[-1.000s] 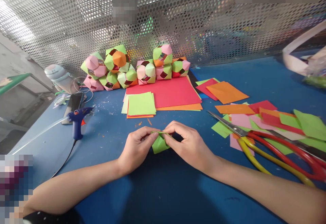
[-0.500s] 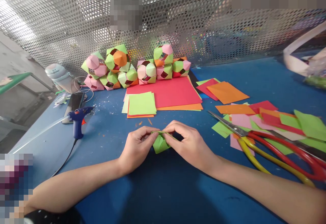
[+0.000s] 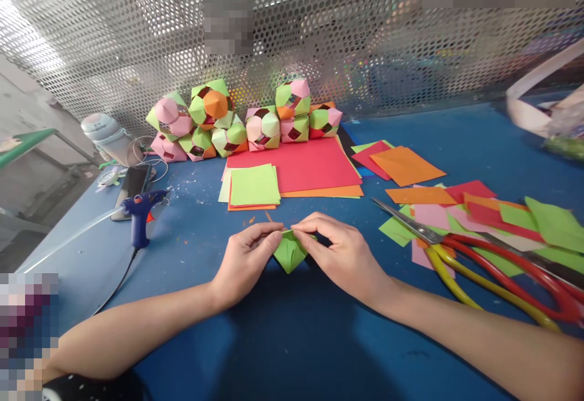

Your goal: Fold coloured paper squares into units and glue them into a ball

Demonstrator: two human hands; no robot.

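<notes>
A small folded piece of green paper (image 3: 291,254) is held between my two hands, its lower end coming to a point toward me. My left hand (image 3: 249,264) pinches its upper left edge between thumb and fingers. On the other side, my right hand (image 3: 340,261) grips the upper right corner the same way. Parts of the paper are hidden behind the thumbs. Just beyond my hands lies a stack of square paper sheets, light green on top (image 3: 254,185). Larger red sheets (image 3: 314,167) lie behind it, with orange and green edges showing underneath.
Several folded paper balls (image 3: 262,128) line the perforated metal screen (image 3: 319,36). At left are a blue glue gun (image 3: 142,215), a phone (image 3: 132,185) and a bottle (image 3: 107,136). Red-and-yellow-handled scissors (image 3: 429,233) rest among coloured paper pieces (image 3: 561,224) at right.
The green paper has turned slightly between my fingers, and its pointed lower face now shows more fully. Both hands have stayed almost in place, still pinching it.
</notes>
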